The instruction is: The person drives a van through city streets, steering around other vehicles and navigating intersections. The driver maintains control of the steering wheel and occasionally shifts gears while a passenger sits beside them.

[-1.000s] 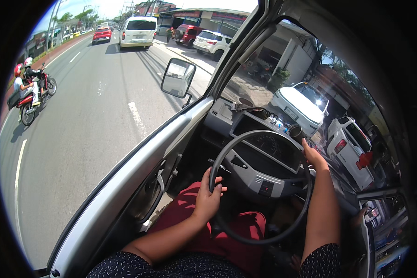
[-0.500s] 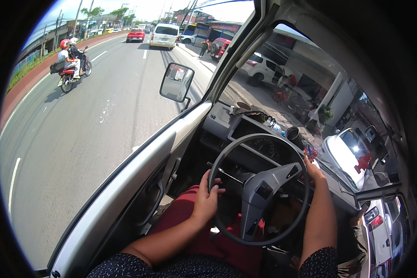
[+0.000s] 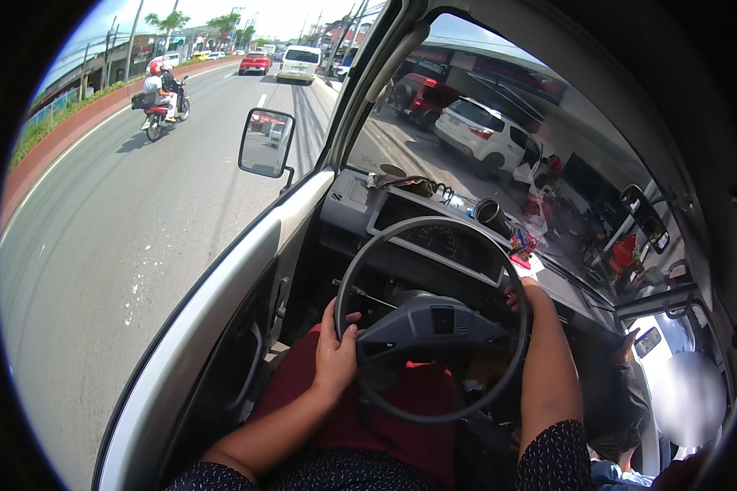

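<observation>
In front of me is a dark grey steering wheel [image 3: 422,322], its two broad spokes running nearly level from the hub. My left hand [image 3: 334,350] is closed around the rim on the left side, thumb on the inner edge. At the upper right of the rim my right hand [image 3: 522,295] is closed on it, its fingers partly hidden. Behind the wheel lies the instrument panel [image 3: 438,239]. On the dashboard a black cup-like holder [image 3: 490,214] stands near a small red packet [image 3: 522,241], close to my right hand.
The side mirror [image 3: 266,143] stands outside the door. A motorcycle with two riders [image 3: 165,106], a red car [image 3: 255,63] and a white van [image 3: 300,64] are on the road ahead. A white SUV [image 3: 485,131] is beyond the windshield. A passenger [image 3: 622,401] sits at right.
The steering wheel has turned clockwise, its spokes now nearly level. Both hands remain on the rim. The motorcycle is farther ahead, and the roadside vehicles have shifted in view.
</observation>
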{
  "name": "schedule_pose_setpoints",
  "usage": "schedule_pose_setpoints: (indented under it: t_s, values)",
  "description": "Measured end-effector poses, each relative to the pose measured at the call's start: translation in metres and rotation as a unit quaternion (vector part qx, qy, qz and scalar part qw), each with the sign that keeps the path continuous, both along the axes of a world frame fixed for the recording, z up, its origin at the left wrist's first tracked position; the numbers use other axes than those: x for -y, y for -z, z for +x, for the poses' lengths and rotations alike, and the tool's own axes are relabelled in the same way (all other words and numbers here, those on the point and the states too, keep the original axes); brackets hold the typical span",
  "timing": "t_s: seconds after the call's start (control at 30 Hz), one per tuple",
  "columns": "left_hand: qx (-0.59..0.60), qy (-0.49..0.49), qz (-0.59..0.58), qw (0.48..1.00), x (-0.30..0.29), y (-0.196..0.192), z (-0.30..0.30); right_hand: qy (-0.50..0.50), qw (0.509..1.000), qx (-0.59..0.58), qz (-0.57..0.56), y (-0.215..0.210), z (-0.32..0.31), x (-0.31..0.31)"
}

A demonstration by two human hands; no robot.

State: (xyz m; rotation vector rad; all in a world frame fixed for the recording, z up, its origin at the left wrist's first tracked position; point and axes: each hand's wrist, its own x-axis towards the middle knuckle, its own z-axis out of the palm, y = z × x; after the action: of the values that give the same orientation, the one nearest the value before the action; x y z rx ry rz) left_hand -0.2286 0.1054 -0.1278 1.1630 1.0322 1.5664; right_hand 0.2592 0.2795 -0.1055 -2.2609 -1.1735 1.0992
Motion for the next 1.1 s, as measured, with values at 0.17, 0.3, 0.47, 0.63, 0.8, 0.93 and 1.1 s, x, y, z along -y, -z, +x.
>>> schedule_pose_setpoints:
  t_s: [0.17, 0.3, 0.47, 0.63, 0.8, 0.93, 1.1]
  values:
    - [0.049, -0.007, -0.033, 0.998, 0.003, 0.0, 0.031, -0.03, 0.999, -0.008, -0.008, 0.019, 0.024, -0.028]
    - [0.043, -0.025, -0.021, 0.999, -0.001, 0.001, 0.053, -0.061, 0.998, 0.016, -0.02, 0.035, 0.03, -0.032]
    - [0.056, -0.025, -0.039, 0.997, 0.024, 0.003, 0.064, -0.103, 0.992, 0.075, -0.024, 0.039, 0.017, 0.014]
    - [0.032, -0.017, -0.013, 0.999, 0.047, -0.008, 0.053, -0.117, 0.991, 0.059, -0.039, 0.02, -0.005, 0.045]
    - [0.034, -0.014, -0.038, 0.999, 0.057, -0.017, 0.049, -0.151, 0.984, 0.094, -0.03, 0.016, -0.006, 0.045]
    - [0.05, 0.001, -0.045, 0.998, 0.06, -0.014, 0.05, -0.205, 0.968, 0.142, 0.01, 0.034, -0.003, 0.039]
    - [0.031, 0.013, -0.078, 0.996, 0.074, -0.008, 0.053, -0.205, 0.971, 0.126, 0.002, 0.043, 0.012, 0.033]
